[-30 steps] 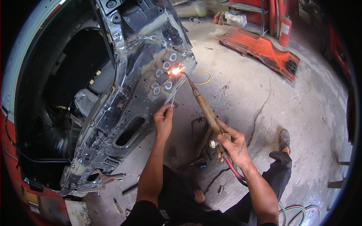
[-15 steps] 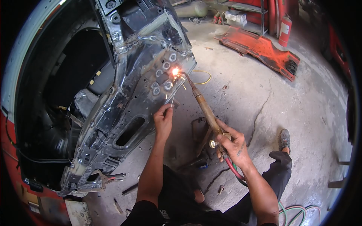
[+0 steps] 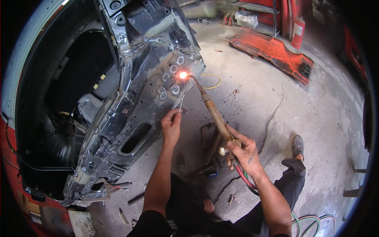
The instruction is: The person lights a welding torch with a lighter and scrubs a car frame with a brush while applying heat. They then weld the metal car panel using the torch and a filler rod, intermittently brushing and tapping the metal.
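My right hand (image 3: 244, 151) is wrapped round the valve end of a brass gas welding torch (image 3: 214, 112), whose bent tip points up and left. At that tip a bright orange-white glow (image 3: 183, 75) lights a spot on the dark car body panel (image 3: 152, 85). Several pale ring-shaped weld marks (image 3: 173, 69) surround this spot. Below it, my left hand (image 3: 171, 125) pinches a thin filler rod (image 3: 181, 103) that slants up toward the glow. Glare hides whether the rod's end touches the metal.
Locking pliers (image 3: 114, 186) are clamped on the panel's lower end. A red creeper (image 3: 272, 53) lies on the concrete floor near a fire extinguisher (image 3: 298, 32). Red and green hoses (image 3: 316, 221) curl at lower right. Metal scraps (image 3: 211, 142) lie below the torch.
The sparks falling from the glowing spot have gone, leaving a rounder, steadier glow. Both hands, the torch and the rod keep almost the same position.
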Tool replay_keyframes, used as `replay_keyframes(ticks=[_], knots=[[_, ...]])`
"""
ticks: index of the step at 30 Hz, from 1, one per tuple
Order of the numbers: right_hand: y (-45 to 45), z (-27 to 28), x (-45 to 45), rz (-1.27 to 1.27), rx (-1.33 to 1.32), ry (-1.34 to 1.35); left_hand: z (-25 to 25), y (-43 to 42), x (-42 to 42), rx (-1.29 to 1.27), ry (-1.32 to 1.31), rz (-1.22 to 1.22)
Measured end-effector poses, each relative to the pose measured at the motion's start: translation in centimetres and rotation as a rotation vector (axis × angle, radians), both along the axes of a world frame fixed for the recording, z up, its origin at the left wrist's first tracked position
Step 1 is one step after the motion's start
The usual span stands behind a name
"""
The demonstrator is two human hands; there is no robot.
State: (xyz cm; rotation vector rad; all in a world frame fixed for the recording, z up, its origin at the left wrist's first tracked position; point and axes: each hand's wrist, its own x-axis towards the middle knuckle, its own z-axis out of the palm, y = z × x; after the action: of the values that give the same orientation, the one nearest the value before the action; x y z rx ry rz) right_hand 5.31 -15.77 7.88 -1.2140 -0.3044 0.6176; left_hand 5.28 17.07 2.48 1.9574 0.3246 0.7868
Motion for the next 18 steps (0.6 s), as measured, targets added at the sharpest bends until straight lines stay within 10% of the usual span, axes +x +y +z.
replay_keyframes(ticks=[18], knots=[[-0.01, 0.12, 0.02, 0.005, 0.001, 0.012, 0.05, -0.1, 0.08, -0.037, -0.014, -0.026]])
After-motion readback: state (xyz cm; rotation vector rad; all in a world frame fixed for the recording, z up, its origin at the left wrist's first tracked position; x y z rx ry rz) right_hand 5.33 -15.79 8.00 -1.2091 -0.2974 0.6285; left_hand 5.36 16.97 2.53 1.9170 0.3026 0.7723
